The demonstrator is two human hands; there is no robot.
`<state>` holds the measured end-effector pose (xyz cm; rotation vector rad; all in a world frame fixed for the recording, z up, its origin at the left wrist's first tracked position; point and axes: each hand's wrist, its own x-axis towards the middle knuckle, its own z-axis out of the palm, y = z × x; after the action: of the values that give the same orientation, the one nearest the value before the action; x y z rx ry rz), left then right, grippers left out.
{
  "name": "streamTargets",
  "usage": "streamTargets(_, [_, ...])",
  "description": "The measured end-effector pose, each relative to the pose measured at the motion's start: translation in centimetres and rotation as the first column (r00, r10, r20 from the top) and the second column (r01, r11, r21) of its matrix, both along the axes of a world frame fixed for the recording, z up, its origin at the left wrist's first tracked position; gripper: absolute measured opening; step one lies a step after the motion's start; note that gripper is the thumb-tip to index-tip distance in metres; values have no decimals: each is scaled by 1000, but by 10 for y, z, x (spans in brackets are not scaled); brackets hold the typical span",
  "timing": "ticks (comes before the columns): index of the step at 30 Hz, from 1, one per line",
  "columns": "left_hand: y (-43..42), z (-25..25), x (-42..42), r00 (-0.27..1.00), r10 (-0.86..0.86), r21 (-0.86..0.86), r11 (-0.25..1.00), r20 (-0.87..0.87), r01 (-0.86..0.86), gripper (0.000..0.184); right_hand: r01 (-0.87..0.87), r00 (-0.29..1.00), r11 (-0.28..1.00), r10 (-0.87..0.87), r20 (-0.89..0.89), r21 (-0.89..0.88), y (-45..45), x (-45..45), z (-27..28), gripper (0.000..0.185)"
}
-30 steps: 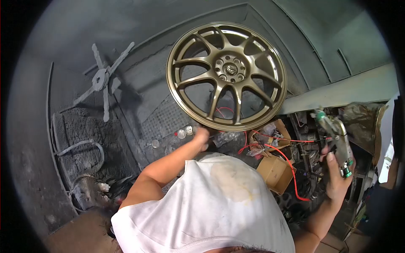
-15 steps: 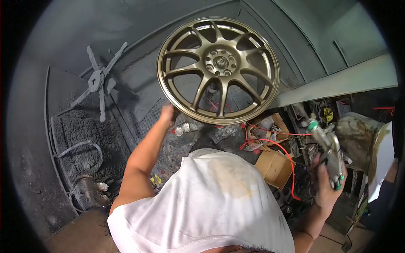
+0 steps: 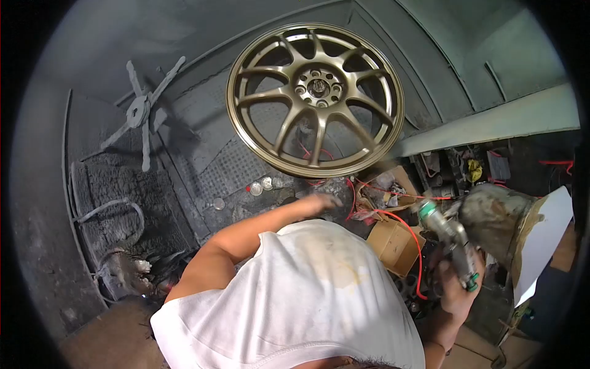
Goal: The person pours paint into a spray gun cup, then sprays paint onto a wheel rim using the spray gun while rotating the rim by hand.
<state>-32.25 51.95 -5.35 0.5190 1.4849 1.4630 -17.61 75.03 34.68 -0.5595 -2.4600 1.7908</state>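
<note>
A bronze multi-spoke wheel rim (image 3: 321, 132) is held up at the top middle, its face toward me. Just below its lower edge is my left hand (image 3: 316, 206), blurred by motion, so its fingers cannot be made out; a gap shows between it and the rim. At the right, my right hand (image 3: 458, 277) is wrapped round a metal spray gun (image 3: 452, 237) with green fittings, its green front end pointing up and left, below and right of the rim. What supports the rim is hidden.
Open cardboard boxes (image 3: 394, 247) and a red hose (image 3: 420, 261) lie right of centre. A grey coated metal stand (image 3: 139, 112) is at the upper left. Small round cans (image 3: 256, 189) sit on the floor. A dirty container (image 3: 496, 212) and white sheet (image 3: 544, 246) are at the right.
My left hand has left the rim's lower left edge and moved right, below the rim. My right hand has brought the spray gun left. The rim appears slightly further left and higher.
</note>
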Motion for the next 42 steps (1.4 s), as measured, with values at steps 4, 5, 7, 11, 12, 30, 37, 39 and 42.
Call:
streamTargets(4, [-10, 70, 7, 807, -262, 55, 960, 530, 276, 51, 190, 974, 957, -157, -162, 217, 14, -4, -7, 36])
streamTargets(5, [-20, 91, 4, 807, -262, 57, 960, 529, 274, 51, 162, 986, 976, -155, -57, 146, 16, 2, -1, 38])
streamTargets(7, [-41, 119, -2, 813, -263, 190, 963, 520, 190, 51, 67, 996, 997, -66, 62, -24, 19, 11, 0, 40])
streamTargets(11, [-73, 72, -13, 879, -236, 165, 969, 414, 183, 43, -38, 982, 989, 64, 180, -145, 0, 9, 13, 35])
streamTargets(12, [-78, 43, -14, 857, -10, -13, 1000, 516, 19, 36, -34, 982, 989, 60, 177, -144, 3, 8, 6, 35])
streamTargets(30, [-61, -34, -2, 168, 698, -160, 379, 696, -911, 27, -175, 951, 969, 213, 223, -177, -43, -66, -14, 60])
streamTargets(37, [-64, -27, 4, 364, 634, -7, 504, 682, -864, 33, -166, 979, 974, 181, -92, 151, -59, -111, -10, 40])
streamTargets(39, [-66, -31, 1, 368, 612, -57, 562, 700, -825, 36, -36, 992, 971, 63, -107, 235, -48, -112, -10, 42])
streamTargets(42, [-78, -37, -10, 354, 638, -188, 623, 684, -759, 38, 180, 977, 951, -143, -162, 250, -30, -102, -9, 40])
